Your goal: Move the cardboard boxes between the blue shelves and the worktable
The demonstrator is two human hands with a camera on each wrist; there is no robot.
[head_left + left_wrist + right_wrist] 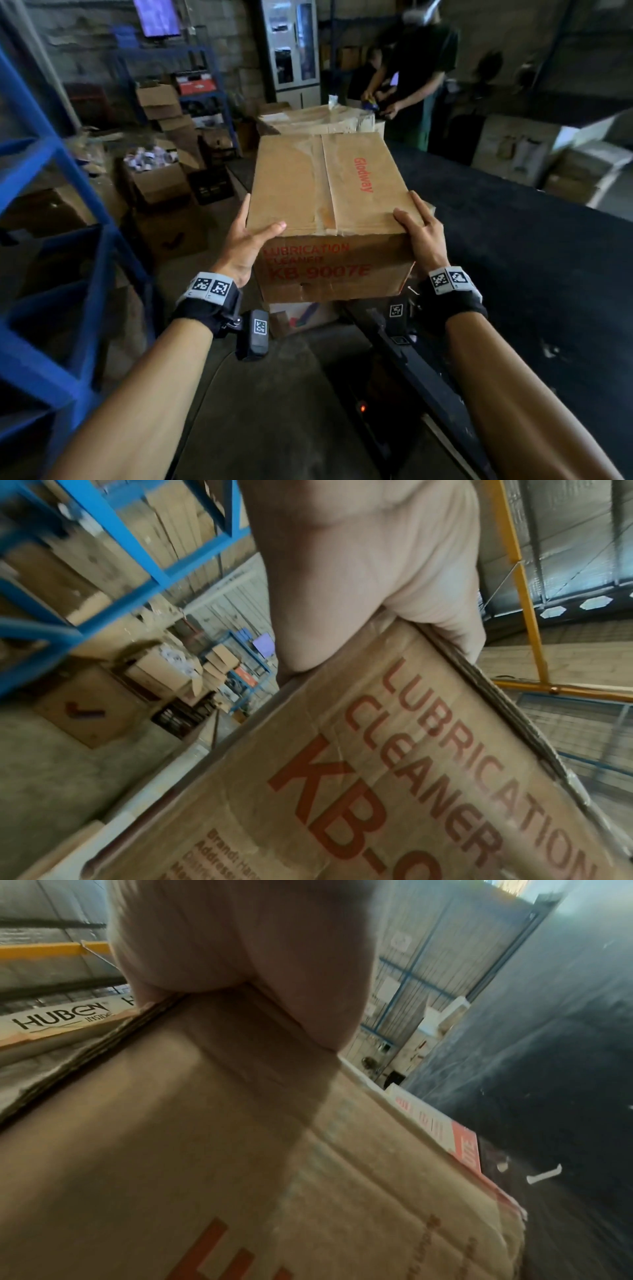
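- Mid-carry, by the look of it: Gladway lubrication-cleaner box [325,212] clamped at its near corners by left hand [248,240] and right hand [423,233], thumbs over the top edge.
- Held at the near-left corner of the dark worktop [513,240]; set down or airborne, cannot tell.
- One taped carton [318,120] at the far end; more probably left.
- Blue shelves [51,205] close on the left; open worktop to the right.

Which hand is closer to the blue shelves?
The left hand, gripping the cardboard box's left near corner beside the blue shelves. The right hand grips the far corner, over the worktable.
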